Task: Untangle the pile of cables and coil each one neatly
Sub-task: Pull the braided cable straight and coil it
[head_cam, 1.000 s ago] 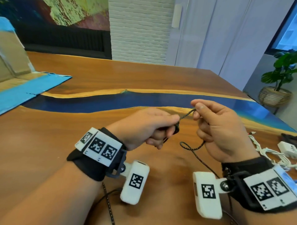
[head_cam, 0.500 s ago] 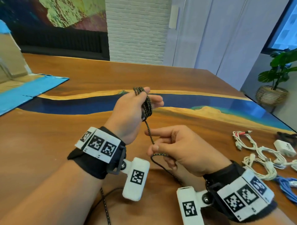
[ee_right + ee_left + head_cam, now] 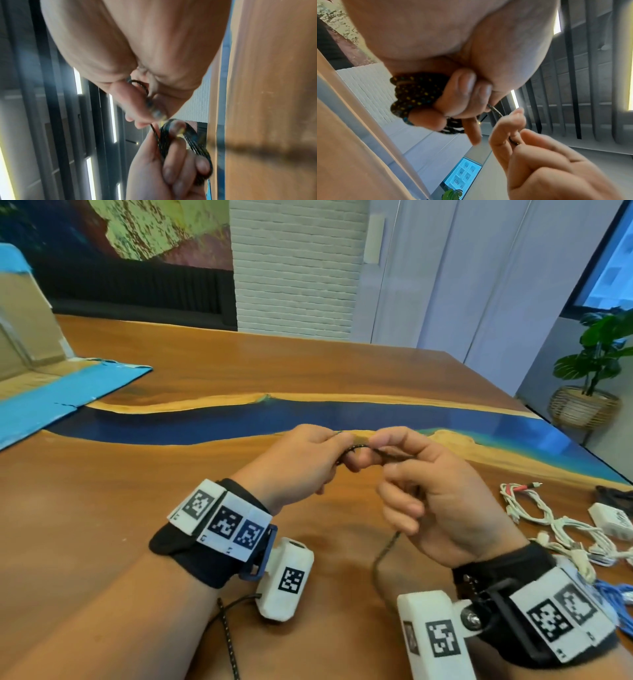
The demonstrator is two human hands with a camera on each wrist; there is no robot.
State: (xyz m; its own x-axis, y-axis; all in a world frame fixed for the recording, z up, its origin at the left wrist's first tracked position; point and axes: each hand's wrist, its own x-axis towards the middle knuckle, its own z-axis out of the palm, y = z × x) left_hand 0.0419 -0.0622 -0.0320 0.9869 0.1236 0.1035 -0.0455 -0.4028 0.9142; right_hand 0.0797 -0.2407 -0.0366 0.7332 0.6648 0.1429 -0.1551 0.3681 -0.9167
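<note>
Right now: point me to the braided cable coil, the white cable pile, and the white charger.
braided cable coil (image 3: 412, 93), left wrist view, on the stacked loops.
white cable pile (image 3: 561, 527), head view, on the middle strands.
white charger (image 3: 611, 520), head view, on its top face.

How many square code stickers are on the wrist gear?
8 visible: three on the left wristband, one on its camera; two on the right wristband, two on its camera. Others may be hidden.

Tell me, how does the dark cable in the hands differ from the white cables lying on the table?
The dark braided cable is held up by the left hand and right hand; the white cables lie untouched on the table. The dark one is wound in loops around the left fingers; the white ones sprawl loosely.
</note>
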